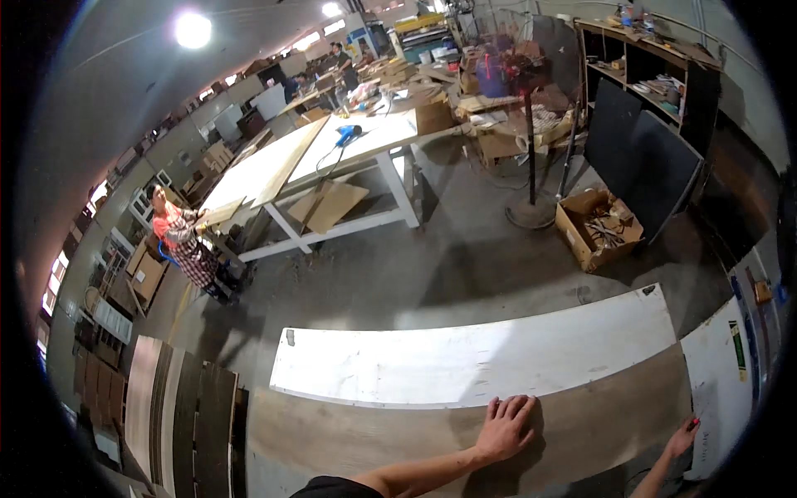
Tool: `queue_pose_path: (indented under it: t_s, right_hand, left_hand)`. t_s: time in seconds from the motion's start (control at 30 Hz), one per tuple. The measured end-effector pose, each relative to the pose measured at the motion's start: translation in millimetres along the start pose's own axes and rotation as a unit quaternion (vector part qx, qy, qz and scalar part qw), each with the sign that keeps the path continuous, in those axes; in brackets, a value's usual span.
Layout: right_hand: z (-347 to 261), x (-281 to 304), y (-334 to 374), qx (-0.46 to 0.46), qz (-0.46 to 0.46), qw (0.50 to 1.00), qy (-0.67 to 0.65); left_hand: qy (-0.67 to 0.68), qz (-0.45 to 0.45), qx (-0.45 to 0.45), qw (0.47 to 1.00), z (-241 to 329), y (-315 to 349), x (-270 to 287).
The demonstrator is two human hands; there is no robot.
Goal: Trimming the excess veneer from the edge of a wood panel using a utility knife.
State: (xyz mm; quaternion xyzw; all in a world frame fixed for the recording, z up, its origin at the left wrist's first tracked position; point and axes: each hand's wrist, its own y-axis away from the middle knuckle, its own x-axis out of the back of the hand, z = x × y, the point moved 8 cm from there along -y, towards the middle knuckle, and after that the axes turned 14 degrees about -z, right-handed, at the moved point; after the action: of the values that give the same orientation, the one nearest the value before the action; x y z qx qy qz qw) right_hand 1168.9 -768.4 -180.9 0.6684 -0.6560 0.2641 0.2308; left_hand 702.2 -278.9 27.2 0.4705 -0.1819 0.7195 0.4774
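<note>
My left hand [506,430] rests on a long brown wood-veneer sheet [349,432], its fingers bent and slightly apart near the sheet's far edge, holding nothing. The sheet lies in front of me along a long white panel [473,357]. At the lower right, my right hand [682,439] is closed on a small dark thing with red on it [693,424], too small to make out fully. That hand is at the sheet's right end, beside a white board [716,390] with dark marks on its surface.
At lower left lies a row of wood strips [178,415]. Beyond the floor stands a white-legged worktable [398,189] with a blue power tool [349,133]. A person in a checked apron [195,249] is at its left. A cardboard box [594,228] and dark panels [643,162] are at right.
</note>
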Motion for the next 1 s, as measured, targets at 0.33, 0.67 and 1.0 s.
queue_pose_path:
  t_s: [0.33, 0.67, 1.0]
  right_hand:
    - [-5, 12, 101, -0.11, 0.028, 0.976, -0.187]
    - [-95, -14, 257, -0.113, 0.017, 0.929, -0.352]
    - [-155, -65, 410, -0.134, -0.021, 0.896, -0.422]
  left_hand:
    - [0.037, -0.205, -0.073, 0.975, -40, -23, -3]
    - [0.142, 0.0, -0.152, 0.978, -38, -52, 7]
    - [0.068, -0.053, -0.184, 0.979, -26, -78, -16]
